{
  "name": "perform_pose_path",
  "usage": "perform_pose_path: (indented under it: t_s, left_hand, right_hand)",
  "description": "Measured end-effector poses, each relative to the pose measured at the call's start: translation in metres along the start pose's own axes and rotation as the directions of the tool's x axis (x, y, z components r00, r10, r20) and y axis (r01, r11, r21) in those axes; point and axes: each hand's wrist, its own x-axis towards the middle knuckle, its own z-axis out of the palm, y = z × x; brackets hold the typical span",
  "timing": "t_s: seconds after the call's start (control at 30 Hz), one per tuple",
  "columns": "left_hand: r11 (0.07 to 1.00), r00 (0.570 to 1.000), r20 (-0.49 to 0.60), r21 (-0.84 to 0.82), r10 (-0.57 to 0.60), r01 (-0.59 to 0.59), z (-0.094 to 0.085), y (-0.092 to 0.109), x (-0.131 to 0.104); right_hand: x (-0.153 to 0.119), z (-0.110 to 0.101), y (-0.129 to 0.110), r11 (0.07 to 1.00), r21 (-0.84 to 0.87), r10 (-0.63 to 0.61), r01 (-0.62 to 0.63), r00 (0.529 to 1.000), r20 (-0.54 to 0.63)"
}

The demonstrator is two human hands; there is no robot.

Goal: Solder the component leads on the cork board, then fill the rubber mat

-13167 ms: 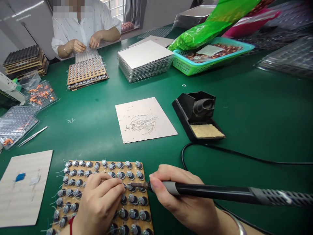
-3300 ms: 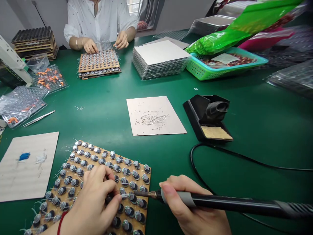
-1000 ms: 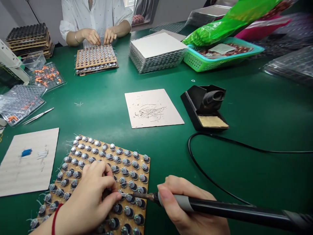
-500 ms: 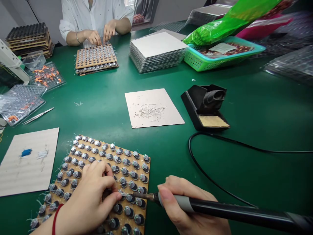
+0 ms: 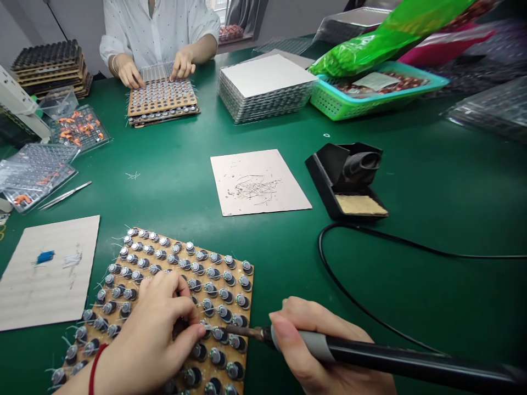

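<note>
A brown board (image 5: 242, 351) lies at the front, set with rows of small round metal-capped components (image 5: 209, 307), several with thin wires. Over its middle, my left hand (image 5: 160, 323) is closed, thumb and finger pinching a thin pale wire (image 5: 209, 327) beside one component. My right hand (image 5: 325, 345) is wrapped round the grey and black handle of a soldering iron (image 5: 362, 354). The iron's tip points left and reaches a component next to my left fingertips; whether it touches is too small to tell.
A black iron stand (image 5: 349, 175) with a yellow sponge (image 5: 360, 205) stands right of a card with wire bits (image 5: 259, 164). The iron's cable (image 5: 370, 318) loops at right. Another card (image 5: 45, 291) and tweezers (image 5: 66, 195) lie left. Across the table a person's hands (image 5: 183, 63) work at another board (image 5: 164, 104).
The soldering iron and my right hand have shifted slightly right. My left hand stays put. Across the table, the other person's hands have moved apart, and a clear tray shows between them.
</note>
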Motion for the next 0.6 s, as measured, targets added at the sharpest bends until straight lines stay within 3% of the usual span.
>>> perform_pose_path:
  t_s: [0.37,0.6]
  left_hand:
    - [1.0,1.0,-0.004,-0.001,0.015,-0.015,-0.001,0.001,0.0]
    - [0.999,1.0,0.02,-0.048,-0.015,0.015,-0.006,0.0,-0.021]
  right_hand:
    - [0.001,0.0,0.001,1.0,-0.01,-0.014,0.014,1.0,-0.02]
    - [-0.004,-0.002,0.001,0.998,0.043,-0.041,0.044,0.997,-0.061]
